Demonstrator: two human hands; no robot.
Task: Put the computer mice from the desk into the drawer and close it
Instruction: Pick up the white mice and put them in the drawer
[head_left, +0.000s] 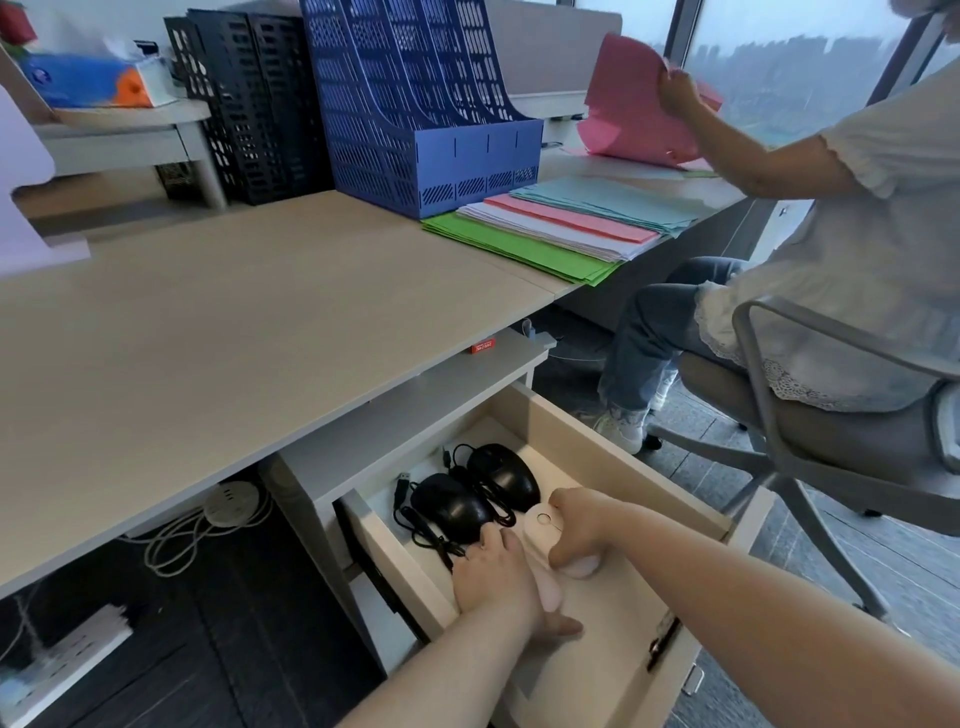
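Observation:
The drawer (618, 457) under the desk (234, 332) stands pulled out. Two black wired mice (452, 506) (506, 470) lie side by side at its back left, their cables coiled around them. My right hand (582, 525) grips a white mouse (540, 525) from above, low on the drawer floor beside the black ones. My left hand (498, 582) reaches in palm down. Its fingertips touch the nearer black mouse, and a pale pink mouse (551, 595) sits between its fingers and thumb.
Blue (415, 104) and black (249, 98) file racks stand at the back of the desk, with stacked coloured paper (561, 228) to the right. Another person sits on an office chair (810, 415) right of the drawer. Power strips and cables (67, 660) lie under the desk.

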